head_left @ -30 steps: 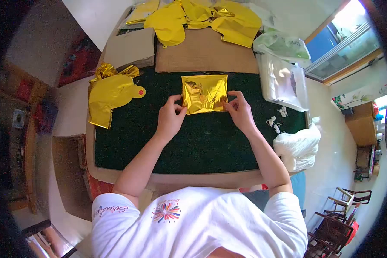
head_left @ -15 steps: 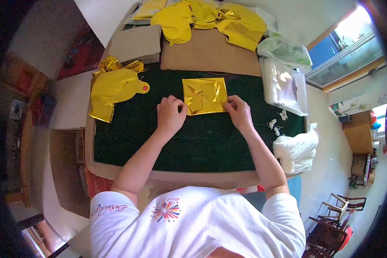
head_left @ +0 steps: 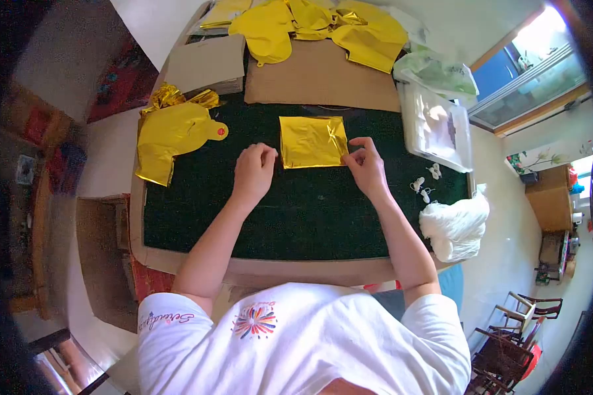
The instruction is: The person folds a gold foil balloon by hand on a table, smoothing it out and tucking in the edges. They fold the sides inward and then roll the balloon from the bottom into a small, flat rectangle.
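A folded square of gold foil (head_left: 313,141) lies on the dark green table top (head_left: 296,217). My left hand (head_left: 255,168) is just left of the foil, apart from it, with its fingers curled together; whether anything is between them is too small to tell. At the foil's lower right corner, my right hand (head_left: 366,164) pinches the edge between thumb and finger. A larger flat gold foil piece (head_left: 178,135) with a round tab lies at the left of the table.
Gold foil pieces (head_left: 263,33) lie on a brown cardboard sheet (head_left: 323,76) at the back. A cardboard stack (head_left: 207,64) stands back left. On the right are a clear plastic box (head_left: 437,128), a green-white bag (head_left: 438,76), small white string bundles (head_left: 426,195) and white yarn (head_left: 456,227).
My left hand has let go of the foil and moved slightly left. The foil's surface looks flatter. My right hand remains at its corner.
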`<state>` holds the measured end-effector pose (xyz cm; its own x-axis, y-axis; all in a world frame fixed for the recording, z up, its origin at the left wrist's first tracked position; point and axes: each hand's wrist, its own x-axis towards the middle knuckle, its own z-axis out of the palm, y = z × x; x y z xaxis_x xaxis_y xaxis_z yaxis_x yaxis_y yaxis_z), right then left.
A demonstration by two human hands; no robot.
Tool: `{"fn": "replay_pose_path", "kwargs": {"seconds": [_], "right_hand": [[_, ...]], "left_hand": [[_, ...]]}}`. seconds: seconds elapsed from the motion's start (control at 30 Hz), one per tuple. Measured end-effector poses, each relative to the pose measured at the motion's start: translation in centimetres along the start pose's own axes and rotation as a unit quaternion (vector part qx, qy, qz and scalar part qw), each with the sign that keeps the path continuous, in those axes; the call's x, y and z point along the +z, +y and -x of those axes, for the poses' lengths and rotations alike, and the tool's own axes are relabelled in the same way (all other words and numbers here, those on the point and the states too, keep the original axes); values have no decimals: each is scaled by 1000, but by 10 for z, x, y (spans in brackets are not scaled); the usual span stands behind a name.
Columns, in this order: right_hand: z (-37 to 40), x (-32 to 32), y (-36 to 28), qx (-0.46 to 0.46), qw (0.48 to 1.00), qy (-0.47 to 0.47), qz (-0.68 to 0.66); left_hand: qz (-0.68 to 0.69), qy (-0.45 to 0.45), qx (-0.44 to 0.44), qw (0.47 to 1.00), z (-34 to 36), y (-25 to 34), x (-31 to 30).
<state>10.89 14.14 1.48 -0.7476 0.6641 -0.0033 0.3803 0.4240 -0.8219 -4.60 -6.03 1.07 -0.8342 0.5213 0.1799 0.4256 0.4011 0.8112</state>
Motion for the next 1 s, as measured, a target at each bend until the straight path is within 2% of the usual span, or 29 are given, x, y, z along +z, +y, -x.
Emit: {"fn": "replay_pose_path", "kwargs": {"seconds": [0.07,0.17,0.27,0.5,0.9,0.97,1.0], "right_hand": [[0,2,1,-8,1000,7,9],[0,3,5,-6,1000,11,-17],[2,3,-1,-6,1000,11,-6],[4,4,0,-16,999,23,-21],[0,-7,15,-23,994,61,-88],[6,-10,1,0,999,35,40],[8,-8,-1,-17,997,53,51]], "left_hand": [[-54,-48,36,997,4,3,-6],[-92,-103,33,990,6,15,-11],[-84,-66,69,992,6,5,-6],[-94,-71,46,992,4,6,-1],[-142,-55,65,986,2,6,5],[-137,-67,50,987,2,8,4],[-137,-66,53,987,2,8,4]]}}
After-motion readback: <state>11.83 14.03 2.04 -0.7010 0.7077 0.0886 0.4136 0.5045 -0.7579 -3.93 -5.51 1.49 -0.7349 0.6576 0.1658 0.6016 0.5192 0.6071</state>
